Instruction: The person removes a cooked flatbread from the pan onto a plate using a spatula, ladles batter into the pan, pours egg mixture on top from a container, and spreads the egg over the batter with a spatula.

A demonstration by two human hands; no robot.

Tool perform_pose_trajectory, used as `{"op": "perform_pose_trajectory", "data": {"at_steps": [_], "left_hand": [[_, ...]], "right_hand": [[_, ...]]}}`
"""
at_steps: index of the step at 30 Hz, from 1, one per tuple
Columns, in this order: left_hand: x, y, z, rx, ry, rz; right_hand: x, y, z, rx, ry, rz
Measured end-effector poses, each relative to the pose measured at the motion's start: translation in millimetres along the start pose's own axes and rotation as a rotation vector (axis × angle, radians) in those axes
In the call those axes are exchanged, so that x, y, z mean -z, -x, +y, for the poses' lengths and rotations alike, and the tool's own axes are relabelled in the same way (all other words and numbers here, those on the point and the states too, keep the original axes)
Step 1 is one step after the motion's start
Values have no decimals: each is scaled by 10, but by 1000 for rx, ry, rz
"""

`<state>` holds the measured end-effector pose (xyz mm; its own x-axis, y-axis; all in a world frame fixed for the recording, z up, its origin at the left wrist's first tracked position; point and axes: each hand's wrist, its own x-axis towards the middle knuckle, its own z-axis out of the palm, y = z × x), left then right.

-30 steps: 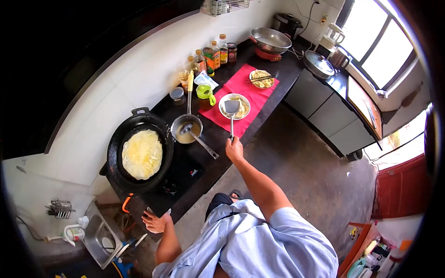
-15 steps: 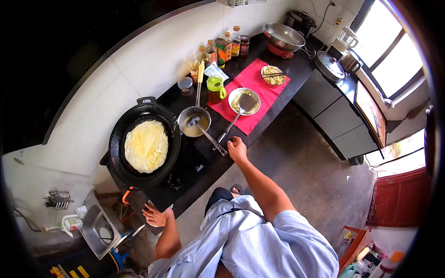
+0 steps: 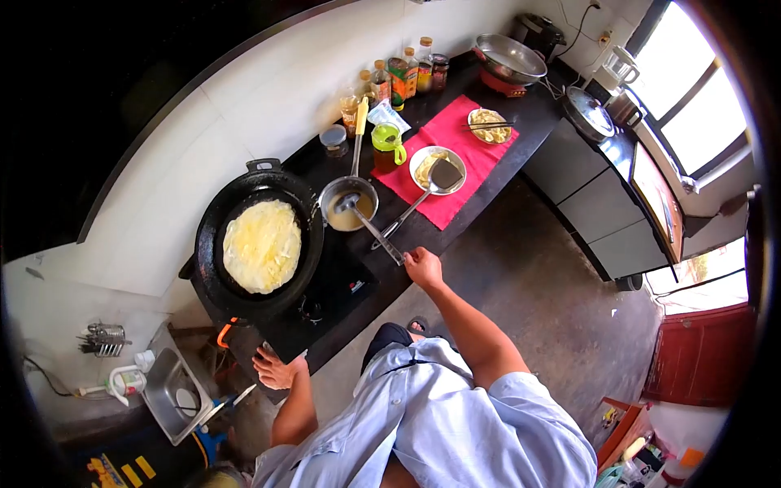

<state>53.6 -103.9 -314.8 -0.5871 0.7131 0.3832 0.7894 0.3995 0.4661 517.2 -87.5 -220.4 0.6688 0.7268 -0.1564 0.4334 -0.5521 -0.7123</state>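
My left hand (image 3: 275, 367) lies with fingers spread on the front corner of the black counter, below the frying pan. A pale yellow pancake (image 3: 262, 246) sits in the black pan (image 3: 213, 286). My right hand (image 3: 424, 267) is at the counter's front edge, its fingers closed at the end of a metal ladle's (image 3: 376, 232) handle. The ladle's bowl rests in a small saucepan (image 3: 325, 213) of cloudy, pale liquid. Close by, a spatula (image 3: 413, 207) leans across a white bowl (image 3: 460, 162) with folded pancake pieces in it.
On the red cloth (image 3: 447, 213) stand another bowl of food (image 3: 490, 127) with chopsticks and a green-lidded jug (image 3: 386, 146). Bottles (image 3: 398, 80) line the wall. A steel pan (image 3: 510, 58) stands at the far end; a sink (image 3: 168, 382) lies at left.
My right hand has moved down from beside the spatula handle to the end of the ladle handle. My left hand stays on the counter corner. The view has shifted slightly.
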Motion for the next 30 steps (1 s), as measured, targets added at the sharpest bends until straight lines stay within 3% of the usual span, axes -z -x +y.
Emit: {"op": "perform_pose_trajectory", "data": {"at_steps": [1,3,6,8,10,11,12,14,21,30], "left_hand": [[-9,7,1,-25,87,29],[11,31,80,-116,-369,43],[-57,18,70,39,-216,21],[-11,26,-1,-43,-38,7],[313,18,373,-27,-604,-180],[86,-45,217,-6,-324,-72],[-26,39,21,18,-412,-160],[496,-38,583,59,-581,-341],[506,-63,541,69,-521,-374],[471,-78,535,92,-507,-381]], "right_hand": [[-2,-40,-56,-32,62,-4],[20,-87,-128,-59,100,-25],[42,-115,-175,-61,132,-25],[-13,-165,-66,-33,123,-9],[-28,-170,4,61,123,25],[-39,-158,12,105,136,64],[-45,-155,20,146,149,107],[-76,-197,49,92,113,79],[54,-165,-164,-71,55,-39],[-108,-257,40,-67,84,-5]]}}
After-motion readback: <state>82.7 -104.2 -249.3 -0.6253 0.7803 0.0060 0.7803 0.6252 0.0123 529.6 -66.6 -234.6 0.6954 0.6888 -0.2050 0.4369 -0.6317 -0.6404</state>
